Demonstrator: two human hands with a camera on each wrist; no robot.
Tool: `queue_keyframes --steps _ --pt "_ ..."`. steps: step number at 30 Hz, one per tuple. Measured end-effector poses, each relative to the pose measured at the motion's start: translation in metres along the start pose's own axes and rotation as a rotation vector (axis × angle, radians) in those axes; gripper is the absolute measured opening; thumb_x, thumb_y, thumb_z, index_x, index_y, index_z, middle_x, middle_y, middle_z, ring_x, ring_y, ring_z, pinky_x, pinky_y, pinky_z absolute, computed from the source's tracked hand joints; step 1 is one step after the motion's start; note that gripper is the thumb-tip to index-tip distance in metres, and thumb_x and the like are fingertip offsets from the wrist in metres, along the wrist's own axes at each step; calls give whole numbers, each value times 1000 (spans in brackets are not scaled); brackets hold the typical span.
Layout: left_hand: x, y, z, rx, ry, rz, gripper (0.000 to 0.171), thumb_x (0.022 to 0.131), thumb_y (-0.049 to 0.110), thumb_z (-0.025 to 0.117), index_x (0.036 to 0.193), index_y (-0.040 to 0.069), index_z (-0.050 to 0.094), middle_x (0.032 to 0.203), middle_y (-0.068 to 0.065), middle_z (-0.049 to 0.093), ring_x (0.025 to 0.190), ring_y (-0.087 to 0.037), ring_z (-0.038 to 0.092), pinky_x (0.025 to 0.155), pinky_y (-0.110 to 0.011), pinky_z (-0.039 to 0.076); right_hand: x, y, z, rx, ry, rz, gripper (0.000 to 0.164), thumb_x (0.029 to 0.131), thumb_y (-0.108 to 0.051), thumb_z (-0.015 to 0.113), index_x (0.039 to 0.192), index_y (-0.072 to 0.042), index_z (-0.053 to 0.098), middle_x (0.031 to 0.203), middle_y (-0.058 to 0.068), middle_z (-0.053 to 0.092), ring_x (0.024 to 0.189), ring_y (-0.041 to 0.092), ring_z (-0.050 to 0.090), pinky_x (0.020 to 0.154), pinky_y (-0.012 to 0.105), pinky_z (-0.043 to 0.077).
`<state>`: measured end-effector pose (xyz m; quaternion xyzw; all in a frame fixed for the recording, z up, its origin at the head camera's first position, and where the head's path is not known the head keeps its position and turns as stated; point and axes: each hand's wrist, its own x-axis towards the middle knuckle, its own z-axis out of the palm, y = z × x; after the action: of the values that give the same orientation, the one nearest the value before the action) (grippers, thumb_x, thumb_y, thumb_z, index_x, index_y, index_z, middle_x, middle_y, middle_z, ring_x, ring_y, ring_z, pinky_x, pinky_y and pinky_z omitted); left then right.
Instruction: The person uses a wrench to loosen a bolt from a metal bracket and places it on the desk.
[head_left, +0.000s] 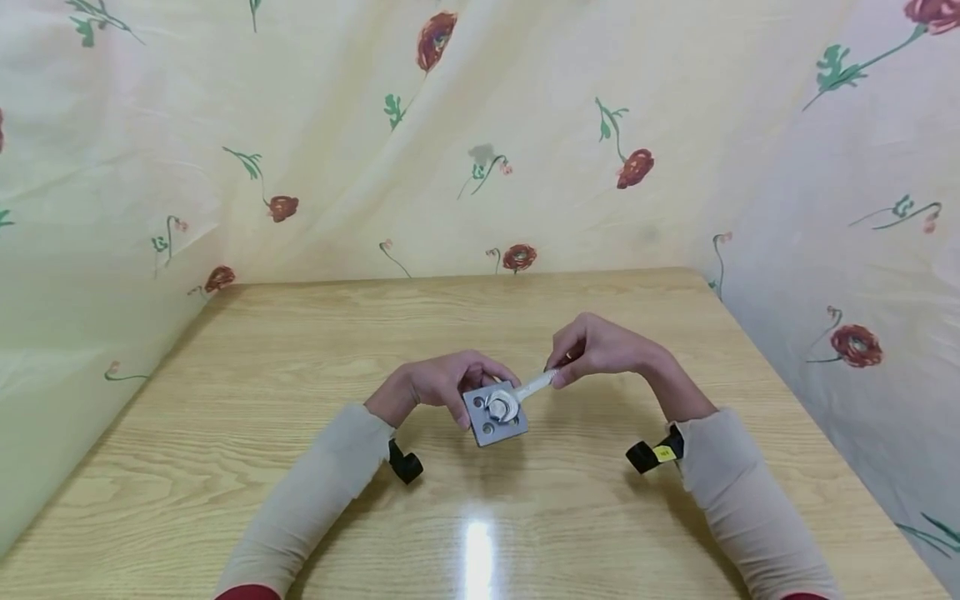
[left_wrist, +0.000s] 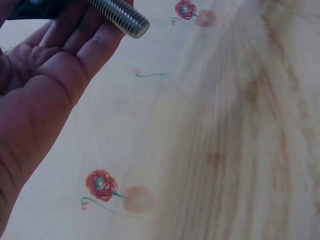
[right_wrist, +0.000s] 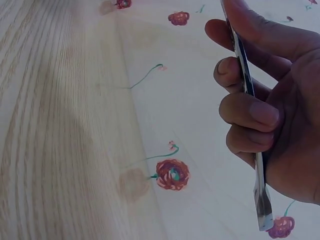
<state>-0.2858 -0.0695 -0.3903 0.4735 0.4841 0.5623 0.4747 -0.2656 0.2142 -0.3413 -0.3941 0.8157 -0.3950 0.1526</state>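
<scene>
A square grey metal plate [head_left: 486,430] with holes is gripped at its edges by my left hand [head_left: 448,379], a little above the table. A large bolt [head_left: 497,407] sits in the plate with its head facing up. Its threaded shank [left_wrist: 122,19] sticks out below, beside the fingers in the left wrist view. My right hand [head_left: 600,346] pinches a silver wrench [head_left: 536,385] by its handle, fingers curled round it. The wrench's far end is around the bolt head. In the right wrist view the wrench [right_wrist: 260,185] runs through the curled fingers, its other end below the palm.
The wooden table [head_left: 337,333] lies under both hands, with a bright light reflection near its front. A flowered cloth [head_left: 337,125] hangs behind the table and along both sides. Black straps with small devices [head_left: 406,463] are on both wrists.
</scene>
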Motion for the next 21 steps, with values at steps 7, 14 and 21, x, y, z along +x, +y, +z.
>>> queue_keyframes --steps 7,14,21 --pt "-1 1 1 -2 -46 -20 68 66 15 94 125 17 62 108 5 75 93 -7 70 83 -22 56 2 -8 2 -10 -20 -38 11 81 -8 81 90 -3 81 71 -1 64 61 1 46 56 18 43" --pt "-12 10 -4 53 68 64 69 66 18 94 126 13 61 108 5 75 92 -7 70 80 -22 57 -2 0 -4 31 90 -72 13 83 -3 77 95 2 79 75 -4 69 62 1 49 56 20 46" --pt "-25 22 -15 64 247 147 62 69 12 91 124 13 62 111 1 75 92 -11 72 77 -24 59 -12 11 -12 78 339 97 19 89 -8 73 102 7 75 84 -13 72 61 2 53 55 22 44"
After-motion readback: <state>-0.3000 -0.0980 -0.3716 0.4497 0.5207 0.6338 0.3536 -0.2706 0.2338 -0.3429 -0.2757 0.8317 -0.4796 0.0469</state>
